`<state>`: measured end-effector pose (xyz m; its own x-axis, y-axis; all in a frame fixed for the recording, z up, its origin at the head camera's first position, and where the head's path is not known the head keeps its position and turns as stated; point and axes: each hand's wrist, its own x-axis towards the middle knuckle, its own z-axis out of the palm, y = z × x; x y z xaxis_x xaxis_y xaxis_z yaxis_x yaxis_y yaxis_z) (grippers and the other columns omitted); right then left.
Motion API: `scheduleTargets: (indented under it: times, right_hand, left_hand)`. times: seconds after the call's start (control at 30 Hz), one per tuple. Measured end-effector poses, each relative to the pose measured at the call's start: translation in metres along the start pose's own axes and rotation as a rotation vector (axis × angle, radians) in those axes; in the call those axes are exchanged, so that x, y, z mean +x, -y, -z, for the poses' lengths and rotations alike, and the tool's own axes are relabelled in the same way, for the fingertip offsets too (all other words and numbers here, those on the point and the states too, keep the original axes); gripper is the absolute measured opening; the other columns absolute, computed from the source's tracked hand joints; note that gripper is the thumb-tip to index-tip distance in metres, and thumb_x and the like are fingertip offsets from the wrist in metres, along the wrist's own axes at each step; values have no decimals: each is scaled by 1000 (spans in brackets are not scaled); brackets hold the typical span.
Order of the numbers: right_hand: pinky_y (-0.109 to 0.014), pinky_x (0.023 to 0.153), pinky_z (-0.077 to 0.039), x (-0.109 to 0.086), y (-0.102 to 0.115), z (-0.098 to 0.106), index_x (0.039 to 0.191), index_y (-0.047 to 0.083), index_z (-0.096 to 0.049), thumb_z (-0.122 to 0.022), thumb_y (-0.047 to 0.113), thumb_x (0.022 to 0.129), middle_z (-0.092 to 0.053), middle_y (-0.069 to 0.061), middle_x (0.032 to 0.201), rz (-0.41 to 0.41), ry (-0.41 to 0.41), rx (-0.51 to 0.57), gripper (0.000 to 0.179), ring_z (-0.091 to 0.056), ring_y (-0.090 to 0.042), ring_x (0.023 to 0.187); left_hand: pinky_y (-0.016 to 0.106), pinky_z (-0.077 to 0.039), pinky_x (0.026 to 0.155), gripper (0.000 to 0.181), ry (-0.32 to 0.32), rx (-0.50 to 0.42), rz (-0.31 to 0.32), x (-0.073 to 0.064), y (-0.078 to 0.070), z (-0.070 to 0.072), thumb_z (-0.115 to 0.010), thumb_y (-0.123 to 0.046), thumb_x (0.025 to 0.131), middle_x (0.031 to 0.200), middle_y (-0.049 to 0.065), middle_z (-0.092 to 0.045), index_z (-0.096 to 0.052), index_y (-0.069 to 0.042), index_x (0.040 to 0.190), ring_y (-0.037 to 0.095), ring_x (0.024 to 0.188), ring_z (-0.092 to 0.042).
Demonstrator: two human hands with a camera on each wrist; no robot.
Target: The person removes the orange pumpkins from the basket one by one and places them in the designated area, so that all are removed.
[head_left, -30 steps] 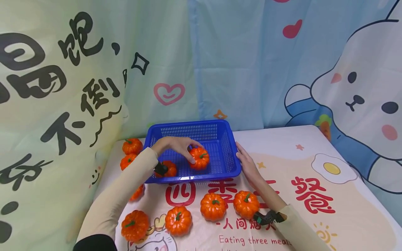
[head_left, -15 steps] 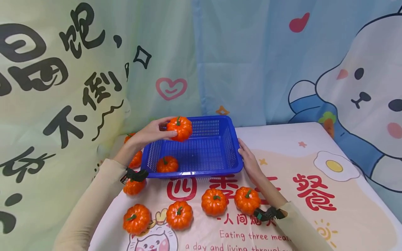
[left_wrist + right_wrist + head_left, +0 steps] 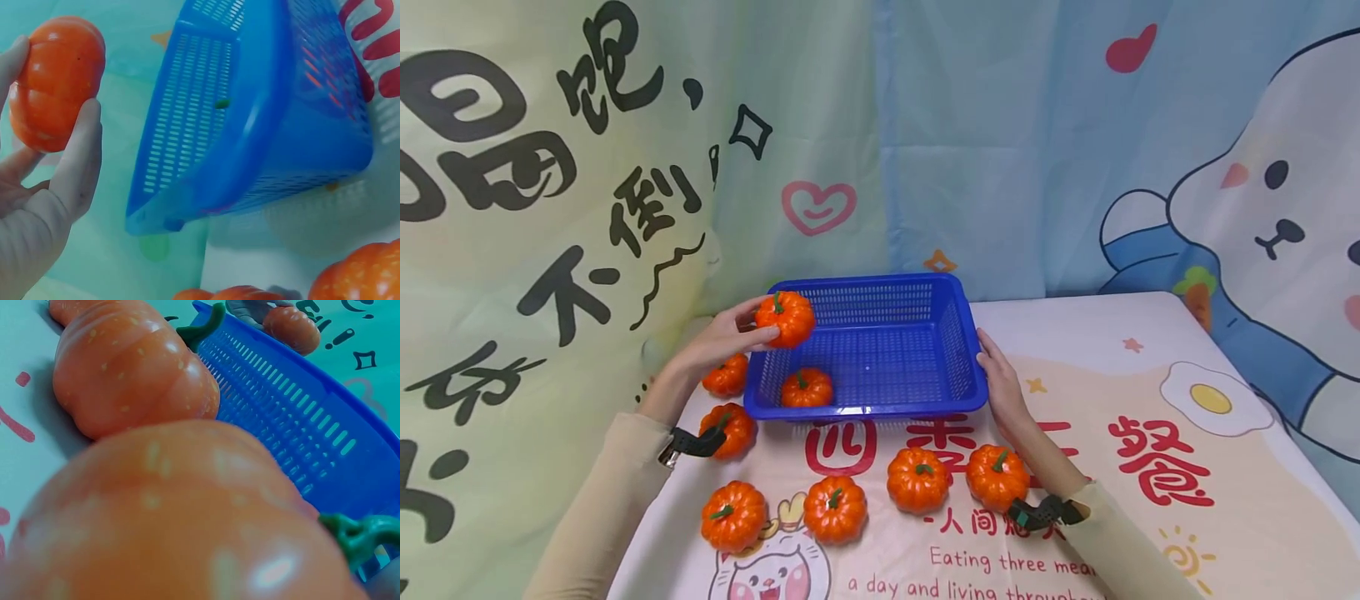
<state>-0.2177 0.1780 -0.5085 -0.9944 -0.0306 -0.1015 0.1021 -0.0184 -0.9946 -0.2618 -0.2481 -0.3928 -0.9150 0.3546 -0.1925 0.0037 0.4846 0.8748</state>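
Observation:
My left hand holds a small orange pumpkin with a green stem, thumb and fingers around its sides. In the head view this pumpkin overlaps the left back corner of the blue plastic basket; the left wrist view shows it outside the basket wall. Another pumpkin lies in the basket's front left corner. My right hand rests its fairly straight fingers against the basket's right outer side. The right wrist view is mostly filled by pumpkins on the table, and the right hand is almost hidden there.
Two pumpkins, one farther back and one nearer, sit left of the basket. Several more, including a pumpkin near the middle, stand in a row before it. The printed tablecloth meets a hanging curtain behind.
My left hand has lifted the held pumpkin from the basket's middle and carried it left to the back left corner. The right hand stays at the basket's side. The head view has shifted slightly.

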Motion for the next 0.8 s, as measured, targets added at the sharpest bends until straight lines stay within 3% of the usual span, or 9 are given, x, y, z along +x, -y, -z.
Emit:
scheduleTargets:
  times: [0.13, 0.3, 0.47, 0.57, 0.67, 0.8]
  right_hand:
    - [-43, 125, -14, 1, -4, 0, 156, 25, -18, -29, 30, 106, -18, 3, 164, 10, -15, 11, 51, -13, -17, 153]
    - [-42, 125, -14, 2, -4, 0, 156, 23, -20, -30, 29, 106, -20, 3, 163, 21, -17, 19, 51, -15, -17, 152]
    - [-42, 125, -12, 4, -4, 0, 156, 24, -19, -30, 30, 106, -19, 3, 163, 35, -7, -7, 51, -14, -17, 152]
    - [-43, 125, -11, 4, -3, 1, 156, 23, -18, -29, 29, 106, -18, 3, 164, 45, -5, -12, 51, -13, -17, 153]
    - [-43, 125, -11, 2, -1, 1, 156, 23, -17, -29, 28, 106, -18, 3, 164, 37, 1, -16, 52, -13, -17, 153]
    - [-42, 125, -11, -4, 9, 1, 156, 20, -18, -30, 24, 106, -18, 0, 164, 15, 0, 7, 51, -13, -19, 152]
  left_hand:
    - [37, -55, 94, 70, 30, 1, -57, -8, 1, -6, -64, -32, 93, 140, 16, -52, -30, -18, 152, 27, 115, -60]
    - [21, -53, 86, 66, 53, 24, -135, -33, -6, -24, -67, -27, 91, 137, 12, -55, -37, -21, 149, 27, 119, -56]
    - [29, -51, 95, 65, 45, 59, -196, -64, -7, -42, -70, -23, 88, 138, 12, -55, -41, -20, 146, 32, 122, -55]
    - [31, -54, 90, 62, 41, 67, -203, -78, 3, -49, -71, -22, 87, 133, 12, -57, -45, -20, 144, 29, 116, -57]
    - [28, -58, 76, 60, 67, 32, -168, -92, 22, -53, -70, -19, 88, 127, 13, -59, -45, -21, 143, 19, 104, -60]
    - [25, -57, 80, 61, 89, -20, -173, -108, 43, -54, -67, -12, 89, 131, 17, -56, -43, -15, 145, 7, 104, -61]
